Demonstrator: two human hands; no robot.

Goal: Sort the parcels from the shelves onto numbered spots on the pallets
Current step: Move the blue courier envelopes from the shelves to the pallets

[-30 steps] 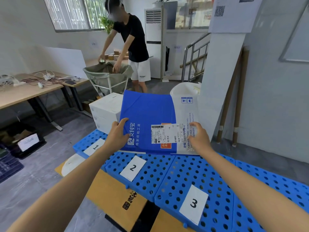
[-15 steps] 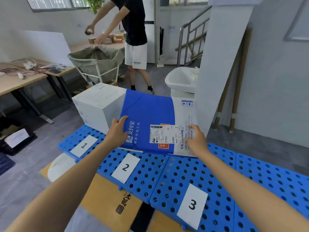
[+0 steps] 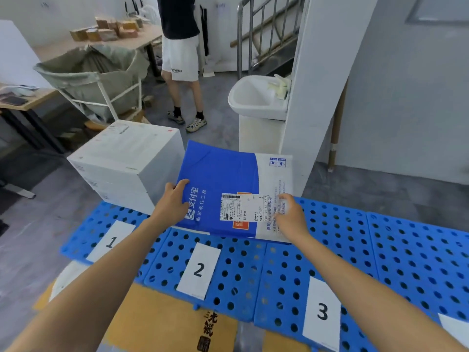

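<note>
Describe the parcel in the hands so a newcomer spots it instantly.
Find the row of blue perforated pallets with numbered cards. Behind card 2, the left hand and right hand hold a flat parcel. Unlike the tall white box beside it, it is a thin mailer, blue with a white end and a shipping label.

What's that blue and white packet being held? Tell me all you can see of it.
The parcel is a flat, thin mailer, blue with a white right-hand strip, white lettering, a barcoded shipping label and an orange sticker. The left hand grips its left edge, the right hand its right side. It is held over the blue pallet, behind card 2, right of a white box.
</note>
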